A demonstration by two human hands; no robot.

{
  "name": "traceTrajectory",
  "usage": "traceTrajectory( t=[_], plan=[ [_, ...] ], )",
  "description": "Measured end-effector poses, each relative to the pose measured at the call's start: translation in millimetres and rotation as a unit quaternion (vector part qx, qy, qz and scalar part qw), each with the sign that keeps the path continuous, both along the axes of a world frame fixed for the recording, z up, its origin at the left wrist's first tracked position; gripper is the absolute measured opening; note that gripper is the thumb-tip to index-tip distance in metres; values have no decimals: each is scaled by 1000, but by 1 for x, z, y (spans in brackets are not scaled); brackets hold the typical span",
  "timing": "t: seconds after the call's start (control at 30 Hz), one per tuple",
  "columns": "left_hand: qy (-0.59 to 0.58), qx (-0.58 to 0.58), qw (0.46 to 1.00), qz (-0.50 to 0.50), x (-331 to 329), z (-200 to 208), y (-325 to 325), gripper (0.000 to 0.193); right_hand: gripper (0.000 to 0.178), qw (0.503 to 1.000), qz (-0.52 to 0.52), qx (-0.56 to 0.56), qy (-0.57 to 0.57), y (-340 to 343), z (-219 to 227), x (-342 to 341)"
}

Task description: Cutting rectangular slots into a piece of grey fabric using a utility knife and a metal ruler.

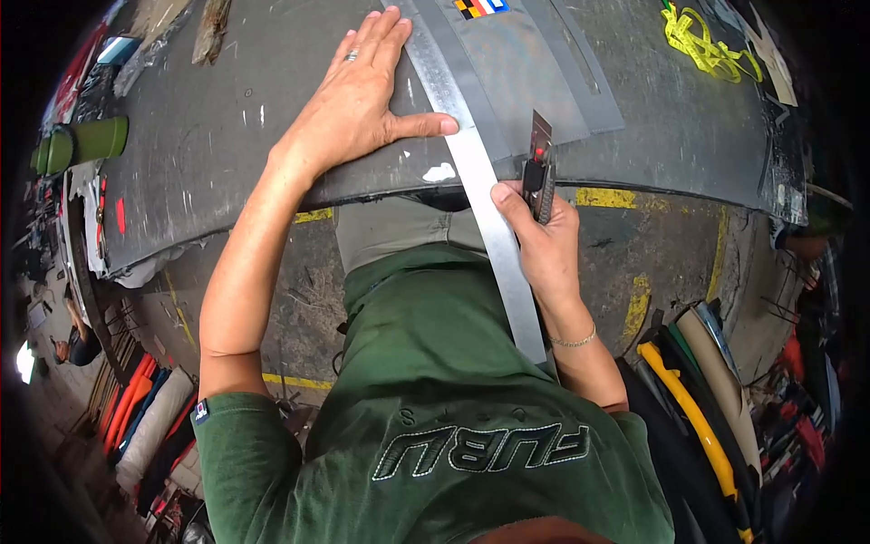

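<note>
A long metal ruler [494,208] runs from the dark worktable [227,177] over its near edge and down along my body. My left hand [349,109] lies flat on the tabletop, fingers spread, with its thumb stretched across the ruler. In my right hand [553,249] is a utility knife [538,168], blade out and pointing away from me. The right thumb rests at the ruler's edge, just off the table's front. Grey fabric [535,91] with a small colourful patch [482,8] lies to the right of the ruler, its left edge along it.
Yellow strapping or tape [702,45] is bunched at the table's far right. A green roll [95,139] sits at the left edge. Material rolls stand on the floor at left [154,426] and right [693,417]. Another person [80,343] is far left.
</note>
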State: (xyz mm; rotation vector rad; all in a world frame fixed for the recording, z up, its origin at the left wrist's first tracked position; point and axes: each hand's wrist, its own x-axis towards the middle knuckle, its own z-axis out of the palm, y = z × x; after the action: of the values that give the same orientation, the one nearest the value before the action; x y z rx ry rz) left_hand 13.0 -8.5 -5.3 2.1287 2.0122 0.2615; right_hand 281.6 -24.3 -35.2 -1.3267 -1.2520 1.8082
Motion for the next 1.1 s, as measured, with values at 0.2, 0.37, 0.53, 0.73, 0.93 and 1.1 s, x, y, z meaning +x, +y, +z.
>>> traceTrajectory(
  t=[0.2,0.37,0.53,0.73,0.93,1.1],
  plan=[
    [4,-17,1000,18,0,1,-1,120,23,1000,-5,-5,29,0,-4,-2],
    [11,-13,1000,18,-7,-9,-1,120,24,999,6,-7,43,2,-6,0],
    [6,-16,1000,20,1,-2,1,119,24,999,-2,-14,49,2,-3,0],
    [7,-7,1000,14,-3,-3,-2,120,23,999,5,-2,44,2,-3,0],
    [0,-13,1000,17,2,1,0,119,24,999,2,7,45,2,-7,2],
    [18,31,999,5,-3,-14,-4,126,14,998,59,-27,-29,0,-12,55]
  ],
)
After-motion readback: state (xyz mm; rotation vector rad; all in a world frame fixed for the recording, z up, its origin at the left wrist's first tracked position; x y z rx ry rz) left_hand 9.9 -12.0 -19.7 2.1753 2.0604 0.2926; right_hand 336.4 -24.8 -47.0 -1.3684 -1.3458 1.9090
